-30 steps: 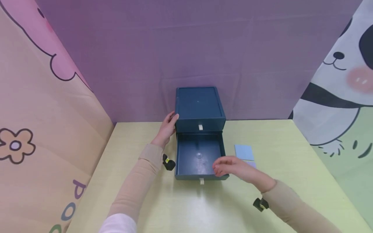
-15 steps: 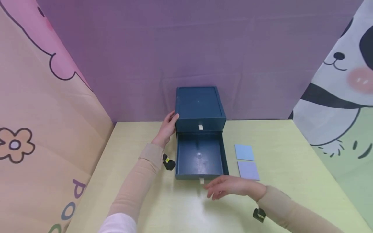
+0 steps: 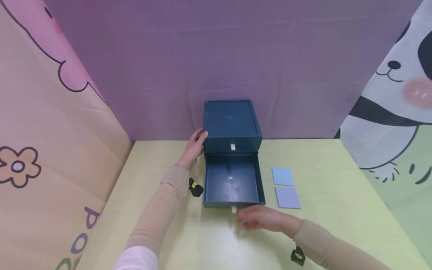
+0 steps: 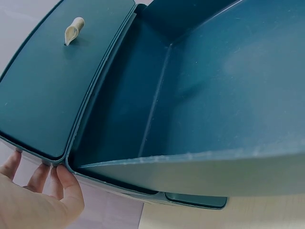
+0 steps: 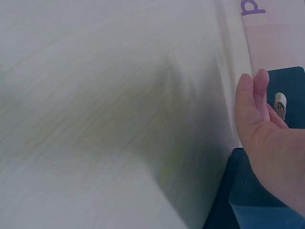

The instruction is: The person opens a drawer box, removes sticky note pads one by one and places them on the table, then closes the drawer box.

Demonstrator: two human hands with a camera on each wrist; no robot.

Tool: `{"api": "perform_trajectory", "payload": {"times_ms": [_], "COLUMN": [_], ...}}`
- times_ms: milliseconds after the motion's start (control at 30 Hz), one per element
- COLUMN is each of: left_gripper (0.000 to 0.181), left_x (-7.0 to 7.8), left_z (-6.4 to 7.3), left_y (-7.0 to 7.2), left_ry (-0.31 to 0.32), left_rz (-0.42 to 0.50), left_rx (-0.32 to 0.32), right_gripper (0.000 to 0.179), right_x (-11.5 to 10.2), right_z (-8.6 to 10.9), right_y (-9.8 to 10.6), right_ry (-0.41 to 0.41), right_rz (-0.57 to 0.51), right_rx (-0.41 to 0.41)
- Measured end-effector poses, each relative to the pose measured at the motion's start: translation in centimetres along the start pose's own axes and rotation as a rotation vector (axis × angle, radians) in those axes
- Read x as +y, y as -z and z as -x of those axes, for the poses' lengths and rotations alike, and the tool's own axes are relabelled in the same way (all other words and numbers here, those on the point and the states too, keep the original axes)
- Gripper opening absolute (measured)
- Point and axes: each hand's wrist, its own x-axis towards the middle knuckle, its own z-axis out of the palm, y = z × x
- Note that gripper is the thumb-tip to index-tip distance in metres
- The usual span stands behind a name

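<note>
A dark blue two-drawer box (image 3: 231, 118) stands against the back wall. Its upper drawer (image 3: 219, 144) is pushed in, while the lower drawer (image 3: 233, 180) is pulled out, with nothing visible inside. My left hand (image 3: 194, 150) rests on the box's left side near the front corner; in the left wrist view its fingertips touch the side edge. Just in front of the lower drawer's right front corner is my right hand (image 3: 261, 218), slightly blurred, its fingers close to the pale pull tab (image 3: 234, 209). In the right wrist view this hand (image 5: 269, 138) has extended fingers and holds nothing.
A light blue square (image 3: 283, 176) and a lilac square (image 3: 288, 197) lie flat on the pale table (image 3: 320, 180), right of the drawer. A purple cloth wall (image 3: 162, 71) rises behind, with printed cloths at both sides.
My right hand has moved from over the drawer's right front corner down to just before its front, uncovering the lilac square. My left hand and the drawer have stayed put.
</note>
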Motion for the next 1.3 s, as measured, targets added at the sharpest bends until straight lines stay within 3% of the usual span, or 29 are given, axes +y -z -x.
{"api": "perform_trajectory", "payload": {"times_ms": [167, 433, 633, 733, 867, 1133, 1300], "left_gripper": [0.057, 0.057, 0.057, 0.057, 0.057, 0.057, 0.057], "left_x": [0.0, 0.2, 0.2, 0.2, 0.1, 0.2, 0.1], "left_z": [0.0, 0.2, 0.2, 0.2, 0.3, 0.2, 0.2], "left_y": [0.0, 0.0, 0.0, 0.0, 0.0, 0.0, 0.0], "left_ry": [-0.004, 0.004, 0.012, 0.01, 0.01, 0.008, 0.002], "left_rz": [0.003, 0.006, 0.001, 0.004, 0.008, 0.009, 0.007], "left_rx": [0.0, 0.001, 0.0, 0.001, 0.0, -0.003, -0.009], "right_gripper": [0.056, 0.047, 0.025, 0.014, 0.015, 0.013, 0.013], "right_x": [0.2, 1.3, 2.0, 2.2, 2.1, 2.2, 2.4], "right_z": [-0.4, -1.0, -1.4, -1.6, -1.7, -2.0, -2.1], "right_y": [-0.6, -1.3, -1.7, -1.9, -2.0, -2.3, -2.2], "right_ry": [0.0, 0.009, 0.028, 0.04, 0.054, 0.06, 0.066], "right_rz": [-0.041, -0.227, -0.295, -0.314, -0.33, -0.293, -0.284], "right_rx": [0.05, 0.154, 0.171, 0.164, 0.163, 0.272, 0.285]}}
